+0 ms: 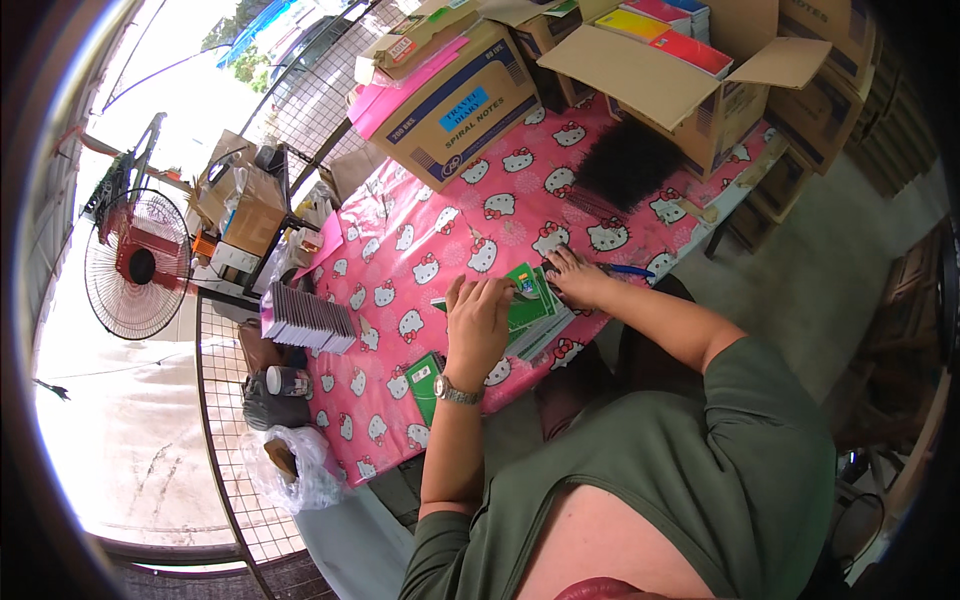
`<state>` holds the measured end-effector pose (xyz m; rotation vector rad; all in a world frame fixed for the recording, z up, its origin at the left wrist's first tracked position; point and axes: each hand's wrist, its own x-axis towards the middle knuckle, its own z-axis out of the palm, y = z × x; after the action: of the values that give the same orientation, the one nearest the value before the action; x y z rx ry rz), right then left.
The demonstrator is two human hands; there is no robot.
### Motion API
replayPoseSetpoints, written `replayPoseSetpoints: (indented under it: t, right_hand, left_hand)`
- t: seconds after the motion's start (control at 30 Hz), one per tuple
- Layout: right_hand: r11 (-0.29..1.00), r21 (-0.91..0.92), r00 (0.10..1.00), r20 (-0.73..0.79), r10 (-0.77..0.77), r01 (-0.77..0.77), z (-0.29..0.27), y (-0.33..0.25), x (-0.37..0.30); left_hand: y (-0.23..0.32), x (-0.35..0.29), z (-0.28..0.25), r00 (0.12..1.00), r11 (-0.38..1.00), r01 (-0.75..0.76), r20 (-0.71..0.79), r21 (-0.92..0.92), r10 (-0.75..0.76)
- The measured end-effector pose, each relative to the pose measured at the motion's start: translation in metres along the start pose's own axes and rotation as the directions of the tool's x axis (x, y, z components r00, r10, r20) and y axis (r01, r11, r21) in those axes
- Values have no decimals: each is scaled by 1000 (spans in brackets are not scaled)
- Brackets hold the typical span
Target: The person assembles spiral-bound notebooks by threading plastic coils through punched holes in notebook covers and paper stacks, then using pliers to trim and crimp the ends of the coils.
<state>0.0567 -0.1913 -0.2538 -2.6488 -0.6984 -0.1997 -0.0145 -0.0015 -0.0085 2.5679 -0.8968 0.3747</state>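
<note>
On the pink patterned table cover lies a small stack of green-covered notebooks (530, 310), close to the table's near edge. My left hand (480, 310) is over the stack's left side, its fingers bent and closed at the top notebook's edge; the fingertips are partly hidden. Across the stack's right edge rests my right hand (574, 280), palm down with the fingers apart. Another green notebook (424, 386) lies left of my left forearm. Just beyond my right wrist is a blue-handled tool (630, 271), partly covered by the arm.
At the table's left edge stands a long row of notebooks (306, 318). A black-bristled brush (630, 165) lies toward the far right. A closed carton (450, 108) and an open carton of colourful notebooks (690, 110) stand at the back. A fan (140, 265) is at far left.
</note>
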Motion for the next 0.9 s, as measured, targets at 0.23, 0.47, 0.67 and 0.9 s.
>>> replayPoseSetpoints:
  t: [0.23,0.47,0.67,0.9]
  right_hand:
    - [993,-25,993,11,-115,115,-18,27,21]
    - [50,984,961,176,-213,-169,-205,-30,70]
    - [401,900,813,360,-457,-173,-237,-32,53]
    - [-78,957,806,188,-561,-278,-245,-37,52]
  left_hand:
    - [-9,-2,6,998,997,-60,-22,52,61]
    - [-19,-19,2,985,988,127,-126,88,-116]
    - [-4,-1,8,990,998,67,-124,-1,-67]
    - [-15,-5,4,985,993,80,-144,-82,-92]
